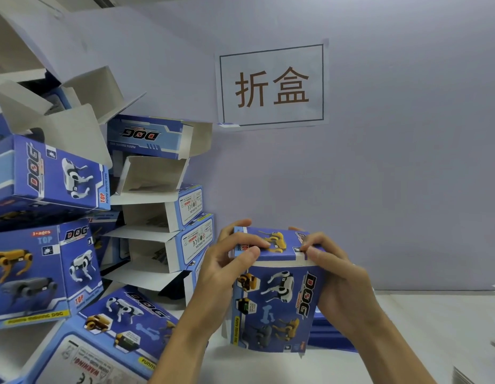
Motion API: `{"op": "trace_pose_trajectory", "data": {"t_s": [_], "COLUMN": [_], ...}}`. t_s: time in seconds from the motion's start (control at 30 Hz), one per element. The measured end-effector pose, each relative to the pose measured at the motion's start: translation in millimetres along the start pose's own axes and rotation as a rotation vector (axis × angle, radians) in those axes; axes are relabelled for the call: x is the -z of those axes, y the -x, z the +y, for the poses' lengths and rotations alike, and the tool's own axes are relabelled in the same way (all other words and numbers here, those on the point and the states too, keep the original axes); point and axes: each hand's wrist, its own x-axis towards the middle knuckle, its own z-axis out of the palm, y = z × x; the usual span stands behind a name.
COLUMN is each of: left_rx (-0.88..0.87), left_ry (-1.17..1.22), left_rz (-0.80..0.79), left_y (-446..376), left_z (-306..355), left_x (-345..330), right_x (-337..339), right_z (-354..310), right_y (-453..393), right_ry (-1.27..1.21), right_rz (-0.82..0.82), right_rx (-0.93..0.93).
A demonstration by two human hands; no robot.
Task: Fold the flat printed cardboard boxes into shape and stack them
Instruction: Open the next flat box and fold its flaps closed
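Blue printed cardboard fills the left: a leaning pile of folded boxes (83,217), many with end flaps open, suggesting much work is done. At centre, the left hand (227,261) and right hand (332,270) curl round the current box (276,295), thumbs pressing its top flap down. Flat blanks (332,336) remain underneath.

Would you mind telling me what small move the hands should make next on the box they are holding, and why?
Probably press the top flap fully down. Both the left hand and the right hand grip the box at its upper edge, and a pale cardboard seam still shows beneath the flap, so the end looks not quite closed.
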Motion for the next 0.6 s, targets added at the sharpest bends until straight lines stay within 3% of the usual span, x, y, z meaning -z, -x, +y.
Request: {"op": "trace_pose_trajectory", "data": {"t_s": [0.27,0.6], "left_rx": [0.03,0.069], "left_ry": [0.019,0.026], "left_rz": [0.108,0.11], "left_y": [-1.2,-3.0], "left_z": [-2.1,-1.9], "left_x": [-5.7,-6.4], "right_x": [-7.6,-8.3], "right_z": [7.8,9.7], "right_y": [-7.2,-7.2], "right_ry": [0.079,0.064], "right_rz": [0.032,0.017], "right_rx": [0.027,0.019]}}
